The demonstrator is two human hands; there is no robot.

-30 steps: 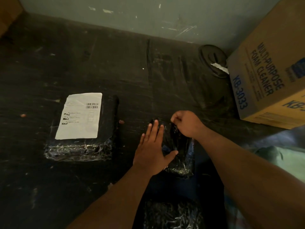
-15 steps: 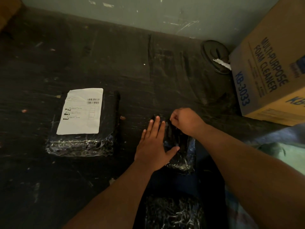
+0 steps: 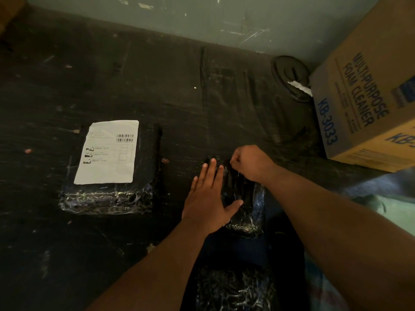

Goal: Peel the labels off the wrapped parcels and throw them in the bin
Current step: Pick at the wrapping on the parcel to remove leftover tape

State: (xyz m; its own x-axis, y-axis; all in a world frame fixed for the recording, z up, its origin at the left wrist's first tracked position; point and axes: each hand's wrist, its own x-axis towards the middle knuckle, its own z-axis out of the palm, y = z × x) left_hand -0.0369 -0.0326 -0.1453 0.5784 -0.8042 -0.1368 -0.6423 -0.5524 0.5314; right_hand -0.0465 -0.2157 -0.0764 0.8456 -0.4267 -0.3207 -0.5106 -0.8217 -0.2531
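Note:
A small black wrapped parcel (image 3: 243,198) lies on the dark table. My left hand (image 3: 210,198) rests flat on its left side, fingers spread, pressing it down. My right hand (image 3: 250,162) is closed in a fist at the parcel's far edge, fingertips pinched on the wrap or something there; I cannot see a label under it. To the left sits a larger black wrapped parcel (image 3: 107,194) with a white printed label (image 3: 107,153) stuck on top. A third wrapped parcel (image 3: 233,290) lies at the near edge between my arms.
A brown cardboard box (image 3: 363,108) marked foam cleaner stands at the right rear. A dark round object (image 3: 289,75) with a white scrap (image 3: 299,87) on it sits by the wall. Pale crumpled material (image 3: 395,203) lies at right.
Both hands stay on the small parcel almost unmoved; the view has shifted slightly.

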